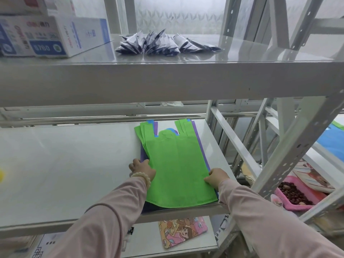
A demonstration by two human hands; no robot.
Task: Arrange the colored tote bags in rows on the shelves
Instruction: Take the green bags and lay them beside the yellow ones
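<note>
A stack of tote bags [178, 164] is laid flat on the middle shelf [74, 164], near its right end, with the handles turned away from the person. The top bag is green, and purple and blue edges are seen under it. The left edge of the stack is gripped by the left hand [142, 169], the fingers being curled round it, and a bracelet of pale beads [142, 178] is worn on that wrist. The right edge of the stack is held by the right hand [216, 176], with the fingers bent over the green cloth. Above the stack, on the upper shelf [167, 81], a heap of dark and white packets [163, 43] is placed, and further to the left white cartons with blue print [41, 40] are stood. Below the stack a bag with a cartoon print [182, 231] is lying on a lower shelf. To the right of the stack and lower, a pink basket [284, 201] filled with small reddish-brown round things is seen.
</note>
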